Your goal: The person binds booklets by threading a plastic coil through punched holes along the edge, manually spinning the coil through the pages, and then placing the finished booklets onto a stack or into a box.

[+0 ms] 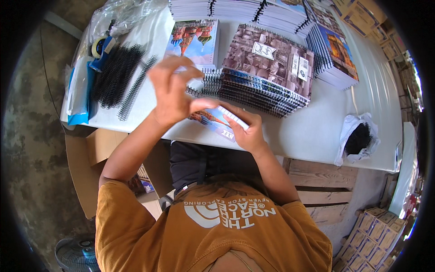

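Note:
Close to the table's near edge, my right hand grips a small notebook tilted up, its cover showing colourful domes against a blue sky. My left hand is raised over the notebook's left side, fingers curved and spread apart from the thumb. That thumb reaches the notebook's upper edge; whether it presses on it I cannot tell. Just beyond both hands stands a stack of spiral notebooks with brown photo covers, its wire coils jutting toward my left fingers. A matching dome-cover pile lies behind my left hand.
Black spiral coils lie at the left beside a blue tape dispenser and a blue-white plastic pack. More notebooks line the back and right. A white bag of black pieces sits right. An open carton stands below left.

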### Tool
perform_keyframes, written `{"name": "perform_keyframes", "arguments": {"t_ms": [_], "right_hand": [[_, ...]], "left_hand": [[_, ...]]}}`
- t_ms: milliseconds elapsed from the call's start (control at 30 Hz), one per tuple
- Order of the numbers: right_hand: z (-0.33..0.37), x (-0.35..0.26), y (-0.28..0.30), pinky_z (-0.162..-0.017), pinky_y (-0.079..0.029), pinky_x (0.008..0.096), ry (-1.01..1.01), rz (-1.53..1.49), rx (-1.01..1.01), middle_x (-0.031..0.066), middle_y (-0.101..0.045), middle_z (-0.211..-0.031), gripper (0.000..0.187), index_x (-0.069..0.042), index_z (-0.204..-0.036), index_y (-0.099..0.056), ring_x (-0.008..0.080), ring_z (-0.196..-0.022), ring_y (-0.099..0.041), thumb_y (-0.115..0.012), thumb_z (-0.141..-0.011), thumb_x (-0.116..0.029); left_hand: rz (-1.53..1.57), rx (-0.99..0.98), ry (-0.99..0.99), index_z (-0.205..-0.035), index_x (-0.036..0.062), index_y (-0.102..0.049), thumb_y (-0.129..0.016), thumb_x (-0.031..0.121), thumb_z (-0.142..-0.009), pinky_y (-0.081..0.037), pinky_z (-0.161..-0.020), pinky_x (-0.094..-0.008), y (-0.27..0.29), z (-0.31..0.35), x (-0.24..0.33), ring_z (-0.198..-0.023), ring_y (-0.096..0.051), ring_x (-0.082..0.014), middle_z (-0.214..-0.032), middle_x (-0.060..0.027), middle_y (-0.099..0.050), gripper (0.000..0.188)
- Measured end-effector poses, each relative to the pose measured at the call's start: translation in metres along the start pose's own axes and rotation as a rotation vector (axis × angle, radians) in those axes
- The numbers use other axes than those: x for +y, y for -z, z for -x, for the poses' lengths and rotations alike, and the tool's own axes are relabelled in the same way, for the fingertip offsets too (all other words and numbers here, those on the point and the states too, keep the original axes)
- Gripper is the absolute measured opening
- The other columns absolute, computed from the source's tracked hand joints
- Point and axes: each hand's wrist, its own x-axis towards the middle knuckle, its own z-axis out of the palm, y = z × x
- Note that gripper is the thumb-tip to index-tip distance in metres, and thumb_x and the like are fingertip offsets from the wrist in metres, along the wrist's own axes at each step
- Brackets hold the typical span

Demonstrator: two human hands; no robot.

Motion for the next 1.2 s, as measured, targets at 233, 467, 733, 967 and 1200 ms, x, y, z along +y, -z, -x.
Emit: {"name": "perform_keyframes", "arguments": {"t_ms": [233, 467, 733, 967, 1200], "right_hand": [[0.003, -0.003, -0.007, -0.079, -0.052, 0.0329, 0.280, 0.151, -0.068, 0.0168, -0.059, -0.112, 0.044, -0.002, -0.115, -0.056, 0.0273, -0.094, -0.063, -0.063, -0.071, 0.003], [0.007, -0.004, -0.023, -0.076, -0.053, 0.0332, 0.393, 0.182, -0.082, 0.0143, -0.061, -0.109, 0.042, -0.001, -0.113, -0.056, 0.0266, -0.093, -0.063, -0.063, -0.072, 0.000], [0.011, -0.003, -0.027, -0.080, -0.052, 0.0347, 0.418, 0.195, -0.120, 0.0126, -0.059, -0.113, 0.049, -0.001, -0.118, -0.053, 0.0270, -0.096, -0.062, -0.062, -0.070, 0.000], [0.008, 0.000, -0.024, -0.079, -0.052, 0.0334, 0.362, 0.223, -0.051, 0.0169, -0.061, -0.109, 0.041, 0.004, -0.113, -0.055, 0.0285, -0.095, -0.063, -0.062, -0.072, 0.002], [0.009, -0.003, -0.025, -0.072, -0.053, 0.0310, 0.276, 0.123, -0.024, 0.0128, -0.063, -0.106, 0.047, -0.001, -0.117, -0.054, 0.0266, -0.087, -0.065, -0.065, -0.072, -0.005]], "left_hand": [[0.043, -0.210, 0.036, -0.123, -0.0094, -0.036, -0.041, 0.078, -0.069, -0.020, -0.099, -0.0581, -0.001, 0.117, 0.029, -0.120, -0.030, -0.0443, -0.122, -0.0319, -0.035, 0.103], [-0.060, 0.060, 0.060, -0.129, -0.0094, -0.029, -0.037, 0.072, -0.077, -0.016, -0.100, -0.0580, 0.013, 0.094, 0.002, -0.128, -0.015, -0.0434, -0.137, -0.0305, -0.015, 0.097], [-0.003, 0.335, -0.144, -0.138, 0.0050, -0.025, -0.019, 0.074, -0.079, 0.000, -0.100, -0.0660, 0.011, 0.072, -0.016, -0.130, -0.008, -0.0502, -0.138, -0.0362, -0.013, 0.091], [-0.012, -0.280, -0.076, -0.131, -0.0074, -0.025, -0.032, 0.080, -0.069, -0.009, -0.104, -0.0541, 0.022, 0.094, 0.039, -0.127, -0.020, -0.0437, -0.135, -0.0305, -0.025, 0.107], [0.137, -0.185, -0.192, -0.136, -0.0033, -0.019, -0.028, 0.083, -0.068, -0.004, -0.105, -0.0573, 0.000, 0.117, 0.070, -0.123, -0.017, -0.0518, -0.135, -0.0286, -0.021, 0.110]]}}
